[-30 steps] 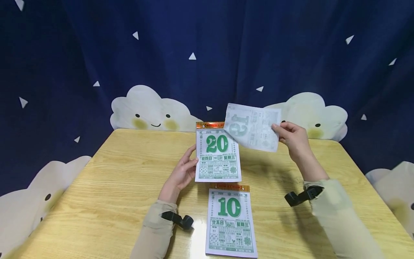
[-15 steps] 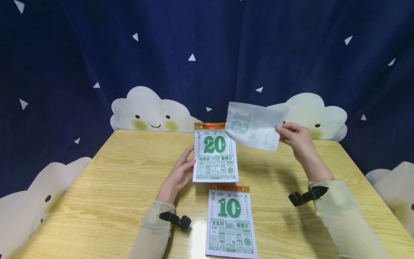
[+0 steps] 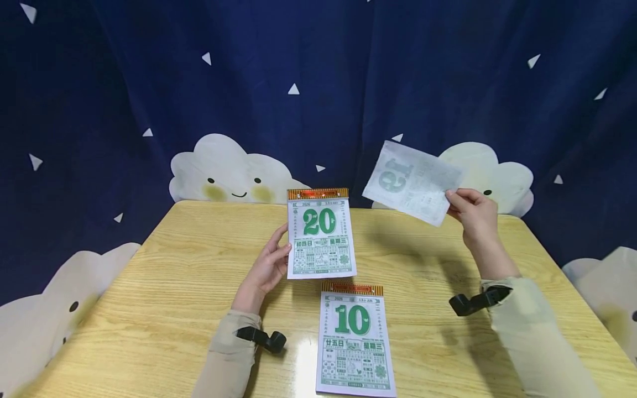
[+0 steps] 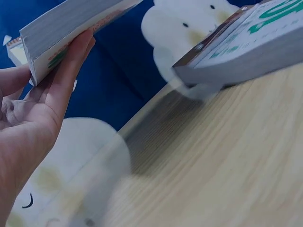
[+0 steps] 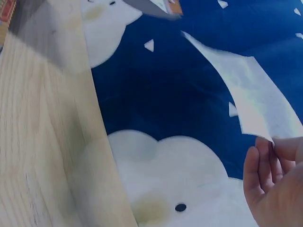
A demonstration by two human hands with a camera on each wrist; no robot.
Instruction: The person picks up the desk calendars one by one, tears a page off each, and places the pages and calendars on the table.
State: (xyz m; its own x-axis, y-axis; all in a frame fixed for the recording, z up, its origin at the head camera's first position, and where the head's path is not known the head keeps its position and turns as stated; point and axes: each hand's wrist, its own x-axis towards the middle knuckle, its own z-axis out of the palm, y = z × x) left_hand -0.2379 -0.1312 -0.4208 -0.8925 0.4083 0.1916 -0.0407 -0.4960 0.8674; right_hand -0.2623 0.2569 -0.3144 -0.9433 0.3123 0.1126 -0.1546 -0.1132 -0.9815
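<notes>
A thick tear-off calendar [image 3: 320, 237] showing a green 20 is held up above the table by my left hand [image 3: 266, 268]. The thumb lies on its left edge and the fingers go behind it, as the left wrist view shows with the calendar block [image 4: 71, 28]. Off to the right, my right hand [image 3: 475, 218] pinches a thin loose calendar page [image 3: 413, 182] by its lower right end. A reversed 19 shows through that page. In the right wrist view the page [image 5: 255, 90] bends slightly away from the thumb and fingers. It is apart from the calendar.
A second tear-off calendar [image 3: 354, 342] with a green 10 lies flat on the wooden table [image 3: 174, 287], nearer to me. Behind the table hangs a dark blue curtain [image 3: 318, 66] with white clouds and triangles.
The page with the 19 has come away from the calendar's top right corner and moved right and up with my right hand. My left hand has shifted the calendar slightly left.
</notes>
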